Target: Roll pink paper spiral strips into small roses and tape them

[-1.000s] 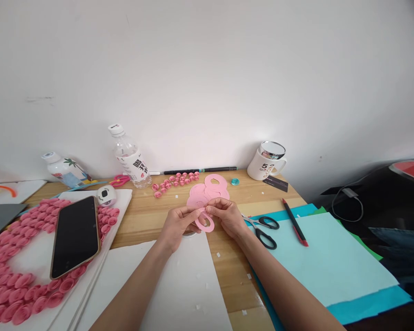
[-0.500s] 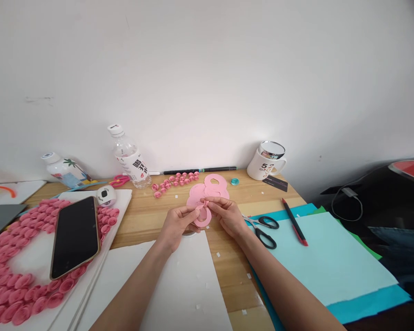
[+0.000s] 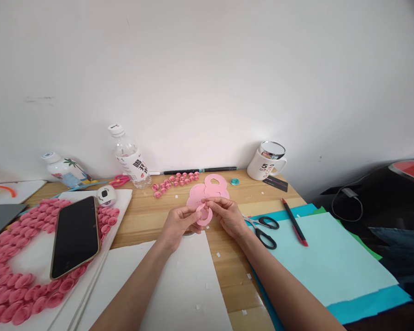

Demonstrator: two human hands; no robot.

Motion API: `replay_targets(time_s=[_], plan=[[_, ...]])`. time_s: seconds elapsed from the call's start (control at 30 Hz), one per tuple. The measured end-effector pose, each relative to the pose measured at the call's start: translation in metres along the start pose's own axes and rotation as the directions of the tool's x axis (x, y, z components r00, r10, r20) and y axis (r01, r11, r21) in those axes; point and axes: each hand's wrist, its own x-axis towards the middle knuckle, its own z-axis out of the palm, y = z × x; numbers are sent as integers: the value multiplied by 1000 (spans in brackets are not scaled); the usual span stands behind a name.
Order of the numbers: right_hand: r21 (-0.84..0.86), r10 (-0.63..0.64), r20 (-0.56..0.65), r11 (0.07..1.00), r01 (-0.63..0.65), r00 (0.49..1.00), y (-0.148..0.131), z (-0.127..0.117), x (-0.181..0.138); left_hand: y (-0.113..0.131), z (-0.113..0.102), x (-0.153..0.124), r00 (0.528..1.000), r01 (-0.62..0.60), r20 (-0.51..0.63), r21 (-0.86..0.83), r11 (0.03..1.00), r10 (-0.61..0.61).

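Observation:
Between my hands is a curled pink paper strip (image 3: 204, 222), bent into a ring. My left hand (image 3: 178, 224) pinches its left side between thumb and fingers. Fingertips of my right hand (image 3: 229, 215) are closed on its upper right end; the exact grip there is too small to make out. Just behind the fingers lie several overlapping pink paper rings (image 3: 216, 183) with cut-out centres. Rolled pink paper roses (image 3: 174, 179) sit in loose rows farther back. A roll of tape (image 3: 189, 234) shows partly under my left hand.
Black-handled scissors (image 3: 266, 240) rest right of my right hand, on blue paper sheets (image 3: 331, 262) with a pen (image 3: 294, 223). A phone (image 3: 76, 239) lies on a rose-covered board (image 3: 31, 264) at left. A bottle (image 3: 131, 158) and mug (image 3: 264, 163) stand by the wall.
The pink paper ring has turned slightly and shifted a little to the right and up between my fingers. Both hands stay nearly in place.

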Motion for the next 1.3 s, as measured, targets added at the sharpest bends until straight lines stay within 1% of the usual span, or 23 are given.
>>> replay_targets(time_s=[0.1, 0.3, 0.43, 0.67, 0.8, 0.9, 1.03, 1.1, 1.23, 1.3], plan=[[-5, 5, 26, 1000, -5, 1000, 0, 0, 0, 1, 0, 0, 1000, 9, -16, -9, 1000, -9], [2, 15, -10, 1000, -15, 1000, 1, -1, 0, 3, 3, -2, 1000, 10, 3, 32, 999, -11], [-22, -19, -16, 1000, 18, 1000, 2, -1, 0, 2, 2, -2, 1000, 16, 11, 65, 998, -16], [-75, -33, -13, 997, 32, 999, 3, 0, -1, 2, 2, -1, 1000, 9, 14, 75, 997, -10], [-90, -41, -31, 995, 38, 999, 3, 0, -1, 2, 3, -2, 1000, 9, 14, 73, 997, -10], [-107, -40, -23, 994, 38, 999, 3, 0, -1, 2, 3, -2, 1000, 5, -2, 57, 998, -5], [-146, -35, 12, 989, 36, 999, 3, -2, 1, 3, 3, -1, 997, 0, -76, 31, 1000, 3], [-150, -38, 25, 988, 41, 999, 3, -2, 1, 2, 3, -1, 996, -1, -93, 32, 999, 4], [-136, -51, 7, 989, 51, 999, 2, -2, 1, 1, 3, -1, 998, 0, -67, 39, 999, 3], [-134, -45, 30, 990, 49, 999, 2, -1, 0, 1, 3, -1, 998, -2, -56, 39, 999, 5]])
